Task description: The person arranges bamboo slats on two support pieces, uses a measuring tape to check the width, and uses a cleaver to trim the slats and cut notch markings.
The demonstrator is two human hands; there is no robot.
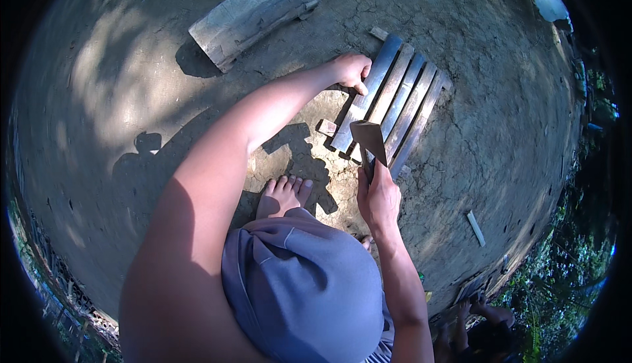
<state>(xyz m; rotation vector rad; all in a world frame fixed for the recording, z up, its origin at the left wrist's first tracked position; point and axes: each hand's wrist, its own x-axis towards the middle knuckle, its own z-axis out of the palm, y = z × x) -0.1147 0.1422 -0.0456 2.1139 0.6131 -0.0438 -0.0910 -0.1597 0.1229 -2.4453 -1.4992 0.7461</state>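
Observation:
A small slatted wooden panel (407,93) lies on the ground before me, several narrow boards set side by side over crosspieces. My left hand (352,71) is closed at the outer left board (368,93), its fingers curled and one fingertip against the board's face; whatever it may pinch is too small to make out. Wrapped around the handle of a hatchet-like tool is my right hand (380,195), at the near end of the panel. The tool's broad, dark metal blade (370,138) is raised over the boards and hides part of them.
A thick squared log (257,14) lies on the cracked earth at the far left. One crosspiece end (327,127) sticks out beside my bare foot (284,193). A pale stick (475,229) lies to the right. Another person (484,330) is at the lower right, near greenery.

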